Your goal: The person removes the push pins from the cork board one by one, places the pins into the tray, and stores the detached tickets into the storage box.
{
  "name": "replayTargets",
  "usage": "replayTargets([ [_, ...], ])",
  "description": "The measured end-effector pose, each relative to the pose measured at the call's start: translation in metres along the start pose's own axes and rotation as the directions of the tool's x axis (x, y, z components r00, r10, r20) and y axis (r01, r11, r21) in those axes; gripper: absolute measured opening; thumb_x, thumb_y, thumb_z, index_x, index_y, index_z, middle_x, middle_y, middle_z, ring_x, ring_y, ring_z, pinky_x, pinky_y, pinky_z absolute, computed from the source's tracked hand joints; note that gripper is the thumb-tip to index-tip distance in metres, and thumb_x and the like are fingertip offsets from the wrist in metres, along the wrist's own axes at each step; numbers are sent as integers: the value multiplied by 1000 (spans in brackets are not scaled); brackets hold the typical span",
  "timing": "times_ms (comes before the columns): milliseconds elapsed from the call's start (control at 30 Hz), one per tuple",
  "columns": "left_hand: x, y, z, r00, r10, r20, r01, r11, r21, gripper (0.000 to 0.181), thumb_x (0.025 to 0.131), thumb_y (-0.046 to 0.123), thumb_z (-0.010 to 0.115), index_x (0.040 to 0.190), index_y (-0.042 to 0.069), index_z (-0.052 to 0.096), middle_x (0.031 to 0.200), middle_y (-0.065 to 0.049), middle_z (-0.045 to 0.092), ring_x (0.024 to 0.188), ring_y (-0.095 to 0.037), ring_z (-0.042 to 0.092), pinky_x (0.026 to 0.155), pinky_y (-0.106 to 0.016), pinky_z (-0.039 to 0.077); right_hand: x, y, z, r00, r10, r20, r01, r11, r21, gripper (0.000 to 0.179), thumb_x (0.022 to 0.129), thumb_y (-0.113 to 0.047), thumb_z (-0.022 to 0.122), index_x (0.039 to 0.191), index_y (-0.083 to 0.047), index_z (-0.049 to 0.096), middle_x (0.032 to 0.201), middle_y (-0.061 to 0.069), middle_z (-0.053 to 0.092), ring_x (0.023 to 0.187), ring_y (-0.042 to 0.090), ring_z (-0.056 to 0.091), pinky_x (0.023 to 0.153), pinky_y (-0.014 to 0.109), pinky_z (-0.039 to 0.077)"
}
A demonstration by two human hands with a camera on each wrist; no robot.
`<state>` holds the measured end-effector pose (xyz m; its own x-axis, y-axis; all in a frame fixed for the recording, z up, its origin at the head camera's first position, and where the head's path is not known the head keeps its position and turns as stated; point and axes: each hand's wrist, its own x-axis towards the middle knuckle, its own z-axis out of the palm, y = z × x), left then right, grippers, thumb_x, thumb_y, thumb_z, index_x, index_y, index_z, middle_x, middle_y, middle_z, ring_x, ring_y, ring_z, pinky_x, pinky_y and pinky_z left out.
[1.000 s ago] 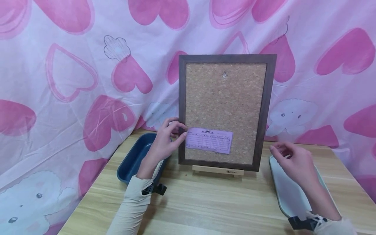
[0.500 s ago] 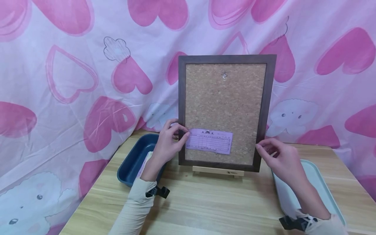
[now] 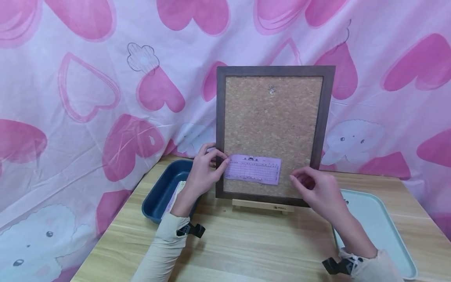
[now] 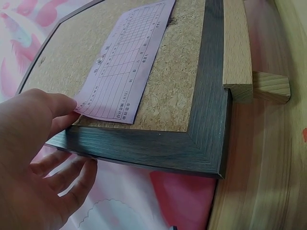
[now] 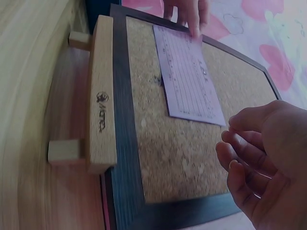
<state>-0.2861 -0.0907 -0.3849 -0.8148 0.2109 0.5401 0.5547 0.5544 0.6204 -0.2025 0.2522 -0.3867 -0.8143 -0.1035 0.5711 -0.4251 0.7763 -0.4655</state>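
Observation:
A purple printed receipt slip point(image 3: 252, 169) lies against the lower left of a dark-framed cork board point(image 3: 271, 121), with a small shiny pin point(image 3: 251, 158) at its top edge. My left hand point(image 3: 204, 168) pinches the slip's upper left corner between thumb and forefinger; its other fingers reach behind the frame, as the left wrist view shows. In front of the board's lower right is my right hand point(image 3: 318, 190), thumb and forefinger tips close together near the slip's right end. Whether anything small sits between those fingertips cannot be seen.
The board stands on a wooden easel point(image 3: 262, 205). A blue tray point(image 3: 149, 203) holding papers point(image 3: 172, 199) lies left, partly behind my left arm. At right is a pale green tray point(image 3: 382, 231) with small shiny bits point(image 3: 346, 201). Several clear pins point(image 3: 271, 89) cluster at the board's top.
My right hand has moved left from above the green tray to the front of the board. The left hand has shifted slightly at the slip's corner. The slip stays in place.

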Motion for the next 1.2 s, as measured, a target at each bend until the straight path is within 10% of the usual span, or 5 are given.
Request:
replayTargets([
  [867,0,-1,-1,1000,0,11,0,1000,15,15,102,29,76,104,14,78,149,-12,58,121,-31,69,90,-41,66,30,-34,48,998,-63,-2,63,996,64,14,98,-13,81,111,-13,79,98,1,77,78,14,65,67,29,58],
  [1200,0,-2,0,1000,8,5,-8,1000,22,14,102,28,76,104,15,78,147,-11,58,117,-28,70,88,-39,66,42,-46,62,995,-94,-16,92,991,-94,19,101,-23,78,118,-15,78,97,0,78,75,13,64,66,30,55],
])
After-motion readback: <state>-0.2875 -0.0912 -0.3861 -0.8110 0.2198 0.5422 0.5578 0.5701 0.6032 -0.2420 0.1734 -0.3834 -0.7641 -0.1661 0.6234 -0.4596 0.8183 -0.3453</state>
